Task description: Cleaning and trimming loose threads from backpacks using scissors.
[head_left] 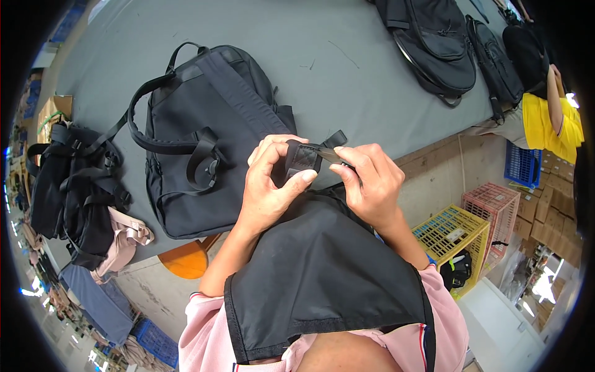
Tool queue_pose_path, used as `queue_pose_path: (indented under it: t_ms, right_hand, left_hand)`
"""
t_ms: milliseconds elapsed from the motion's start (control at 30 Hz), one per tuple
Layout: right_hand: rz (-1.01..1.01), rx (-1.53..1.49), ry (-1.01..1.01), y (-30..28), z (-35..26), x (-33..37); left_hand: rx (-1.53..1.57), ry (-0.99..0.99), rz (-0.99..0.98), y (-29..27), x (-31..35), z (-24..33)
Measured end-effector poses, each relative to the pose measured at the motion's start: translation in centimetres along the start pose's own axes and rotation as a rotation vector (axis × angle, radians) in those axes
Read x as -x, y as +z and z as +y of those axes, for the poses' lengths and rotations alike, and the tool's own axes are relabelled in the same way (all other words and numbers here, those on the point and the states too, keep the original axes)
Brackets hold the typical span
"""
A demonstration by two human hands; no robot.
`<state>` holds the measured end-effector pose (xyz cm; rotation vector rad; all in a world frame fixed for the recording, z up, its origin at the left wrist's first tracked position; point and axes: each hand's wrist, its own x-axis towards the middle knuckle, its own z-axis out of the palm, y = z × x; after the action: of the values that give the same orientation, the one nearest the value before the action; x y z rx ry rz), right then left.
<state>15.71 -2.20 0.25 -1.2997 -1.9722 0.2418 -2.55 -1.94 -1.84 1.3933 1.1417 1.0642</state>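
A black backpack (pixel 198 118) lies on the grey table with its shoulder straps on top. My left hand (pixel 266 180) is closed on a folded black strap end (pixel 304 158) with a stitched patch, thumb below and fingers behind it. Against the right side of that strap, my right hand (pixel 375 180) pinches a slim, dark metal tool (pixel 331 156) that looks like thread snips. Its tip meets the strap's edge, and the fingers partly cover it. A short webbing tail (pixel 335 139) sticks up just beyond the tool.
The grey cloth-covered table (pixel 322 93) carries loose threads. More black bags (pixel 74 186) and a pale pink strap bundle (pixel 121 242) sit at left. Several black backpacks (pixel 431 49) lie far right, by a person in yellow (pixel 551 121). Yellow (pixel 452 232) and pink crates (pixel 493 208) stand at right.
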Motion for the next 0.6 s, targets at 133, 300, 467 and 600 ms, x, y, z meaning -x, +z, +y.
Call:
queue_pose_path:
  t_ms: [133, 300, 467, 600]
  right_hand:
    - [0.0, 0.051, -0.059, -0.1, 0.1, 0.0]
    - [0.04, -0.126, 0.155, -0.2, -0.6, 0.4]
    - [-0.031, -0.106, 0.195, 0.1, -0.9, 0.3]
    - [-0.003, -0.082, 0.206, 0.2, -1.1, 0.4]
  left_hand:
    - [-0.036, -0.002, 0.009, 0.1, 0.1, -0.1]
    - [-0.094, 0.034, 0.024, 0.4, -0.1, 0.2]
    - [-0.216, 0.117, 0.041, 0.7, 0.0, 0.0]
    - [-0.316, 0.168, 0.096, 1.0, 0.1, -0.1]
